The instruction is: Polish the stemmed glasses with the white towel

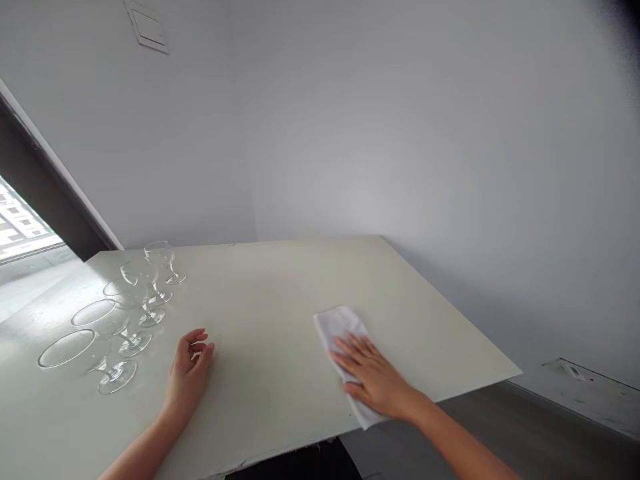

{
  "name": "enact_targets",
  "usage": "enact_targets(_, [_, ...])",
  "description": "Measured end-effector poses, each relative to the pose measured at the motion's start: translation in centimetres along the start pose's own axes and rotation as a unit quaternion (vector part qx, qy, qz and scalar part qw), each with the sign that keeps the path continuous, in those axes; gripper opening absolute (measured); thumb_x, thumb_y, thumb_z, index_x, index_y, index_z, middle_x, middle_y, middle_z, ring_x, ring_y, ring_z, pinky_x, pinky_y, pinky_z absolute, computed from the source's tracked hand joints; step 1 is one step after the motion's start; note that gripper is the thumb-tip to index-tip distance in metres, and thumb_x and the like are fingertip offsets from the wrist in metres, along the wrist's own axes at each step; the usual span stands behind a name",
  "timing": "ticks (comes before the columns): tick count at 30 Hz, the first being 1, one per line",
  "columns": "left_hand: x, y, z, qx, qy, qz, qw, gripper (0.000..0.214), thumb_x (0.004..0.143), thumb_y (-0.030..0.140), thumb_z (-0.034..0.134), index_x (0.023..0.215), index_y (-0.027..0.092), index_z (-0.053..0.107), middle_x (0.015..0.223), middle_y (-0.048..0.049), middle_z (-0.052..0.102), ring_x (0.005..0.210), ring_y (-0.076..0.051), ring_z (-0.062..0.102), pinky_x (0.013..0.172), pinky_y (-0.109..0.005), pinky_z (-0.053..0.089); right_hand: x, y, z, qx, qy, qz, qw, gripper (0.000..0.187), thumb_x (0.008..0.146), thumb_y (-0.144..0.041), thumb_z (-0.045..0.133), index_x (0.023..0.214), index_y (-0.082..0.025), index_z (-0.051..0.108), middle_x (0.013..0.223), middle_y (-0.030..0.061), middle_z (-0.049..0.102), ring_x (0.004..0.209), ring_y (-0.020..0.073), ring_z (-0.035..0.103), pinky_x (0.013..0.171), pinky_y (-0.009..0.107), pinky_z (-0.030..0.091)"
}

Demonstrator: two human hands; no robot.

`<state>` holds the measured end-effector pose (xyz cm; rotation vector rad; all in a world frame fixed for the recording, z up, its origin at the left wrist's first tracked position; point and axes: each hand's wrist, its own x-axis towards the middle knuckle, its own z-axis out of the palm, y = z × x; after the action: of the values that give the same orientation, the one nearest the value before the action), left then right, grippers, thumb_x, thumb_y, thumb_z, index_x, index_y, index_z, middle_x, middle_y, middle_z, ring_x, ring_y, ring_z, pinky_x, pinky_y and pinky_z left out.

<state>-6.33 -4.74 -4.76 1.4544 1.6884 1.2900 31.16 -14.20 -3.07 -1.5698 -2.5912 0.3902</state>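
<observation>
My right hand [373, 377] lies flat on a folded white cloth [340, 321], its fingers stretched out and pressing it against the pale tabletop [265, 313]. Part of the cloth sticks out beyond the fingertips, and its near end reaches the table's front edge. My left hand [189, 367] rests on the table to the left, fingers loosely bent and apart, with nothing in it. Closest to that hand, on its left, several clear stemmed glasses [117, 379] stand upright in a slanting row.
Grey walls [400, 120] meet in a corner behind the table. At the upper left is a wall switch [149, 28], and at the left edge a window [23, 220] with a dark frame. Dark floor [480, 427] shows beyond the table's front right edge.
</observation>
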Motion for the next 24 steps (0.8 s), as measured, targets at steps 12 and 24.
enact_targets(12, [-0.8,1.4,0.4,-0.01,0.003,-0.005,1.0,0.029,0.075,0.036,0.049,0.101,0.023,0.047,0.096,-0.0027,0.053,0.073,-0.012,0.051,0.063,-0.026,0.044,-6.5,21.8,1.0,-0.109,0.164,0.407,0.892,0.09,0.072,-0.073,0.021,0.137,-0.011,0.03,0.139,0.0206,0.031,0.127,0.0399,0.027,0.098,0.053,0.026])
enact_targets(24, [4.8,2.3,1.3,-0.061,0.019,-0.138,0.988,0.04,0.072,0.029,0.052,0.112,0.025,0.052,0.091,-0.0036,0.059,0.062,-0.011,0.054,0.061,-0.025,0.046,16.0,16.1,-0.8,-0.116,0.08,0.253,0.957,0.066,0.084,-0.058,0.017,0.136,-0.019,0.033,0.143,0.0131,0.026,0.13,0.0345,0.023,0.101,0.05,0.022])
